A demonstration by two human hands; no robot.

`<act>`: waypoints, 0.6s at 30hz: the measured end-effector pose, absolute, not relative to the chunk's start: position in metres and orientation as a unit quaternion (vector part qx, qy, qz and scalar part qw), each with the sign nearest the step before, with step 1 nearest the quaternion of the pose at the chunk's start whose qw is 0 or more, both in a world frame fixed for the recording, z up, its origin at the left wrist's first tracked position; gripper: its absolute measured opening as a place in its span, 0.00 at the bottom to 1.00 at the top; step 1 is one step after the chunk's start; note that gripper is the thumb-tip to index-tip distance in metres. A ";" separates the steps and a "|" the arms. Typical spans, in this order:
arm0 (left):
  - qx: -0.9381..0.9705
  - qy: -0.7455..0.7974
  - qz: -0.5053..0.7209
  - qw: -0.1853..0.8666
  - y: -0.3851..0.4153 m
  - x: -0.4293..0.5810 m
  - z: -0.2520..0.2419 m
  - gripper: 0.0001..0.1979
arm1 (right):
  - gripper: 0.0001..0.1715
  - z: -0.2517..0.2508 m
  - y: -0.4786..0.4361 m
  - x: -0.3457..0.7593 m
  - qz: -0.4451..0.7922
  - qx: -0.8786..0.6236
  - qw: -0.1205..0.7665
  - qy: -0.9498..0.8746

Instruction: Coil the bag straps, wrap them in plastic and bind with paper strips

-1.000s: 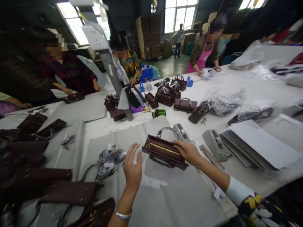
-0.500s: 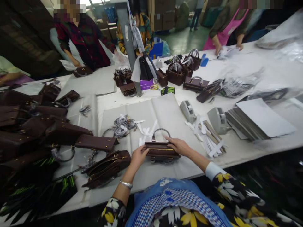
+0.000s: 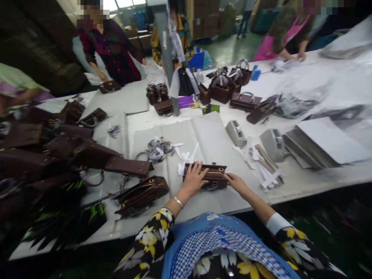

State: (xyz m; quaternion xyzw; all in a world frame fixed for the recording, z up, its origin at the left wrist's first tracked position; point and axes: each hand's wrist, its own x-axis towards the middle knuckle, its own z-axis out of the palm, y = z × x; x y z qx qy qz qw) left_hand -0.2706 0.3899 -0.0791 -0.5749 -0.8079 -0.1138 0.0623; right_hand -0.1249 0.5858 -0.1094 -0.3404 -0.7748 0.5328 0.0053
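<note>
A dark brown handbag [image 3: 214, 183] with a gold zip along its top sits in front of me on the grey sheet [image 3: 207, 133]. Across the left part of its top lies my left hand [image 3: 194, 179], fingers stretched and apart. My right hand [image 3: 237, 183] grips the bag's right end near a gold ring, fingertips close together. Part of the bag is hidden under the left hand. White strips [image 3: 186, 155] and a bundle of wrapped straps [image 3: 157, 149] lie just beyond, to the left. Another brown bag [image 3: 143, 195], its top gaping, rests left of my left forearm.
Brown bags [image 3: 84, 155] pile up at the left. To the right stand two grey tape dispensers [image 3: 236, 133], paper strips [image 3: 269, 170] and a stack of boards [image 3: 319, 141]. A metal post [image 3: 165, 42] rises mid-table. Co-workers stand along the far side.
My left hand has moved from the bag's left end onto its top. My right hand has shifted to the right end. The bag's raised handle no longer stands up behind it. The view has shifted slightly.
</note>
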 end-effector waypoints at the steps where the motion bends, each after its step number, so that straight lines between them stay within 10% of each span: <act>1: -0.573 -0.809 -0.114 0.069 0.389 -0.270 -0.081 0.29 | 0.29 -0.107 0.586 -0.126 0.543 -0.336 -0.018 -0.770; 10: -0.566 -0.808 -0.139 0.088 0.380 -0.263 -0.084 0.27 | 0.33 -0.074 0.619 -0.139 0.445 -0.220 -0.178 -0.849; 18: -0.537 -0.822 -0.184 0.041 0.381 -0.264 -0.084 0.26 | 0.20 -0.048 0.562 -0.185 0.299 -0.175 -0.054 -0.936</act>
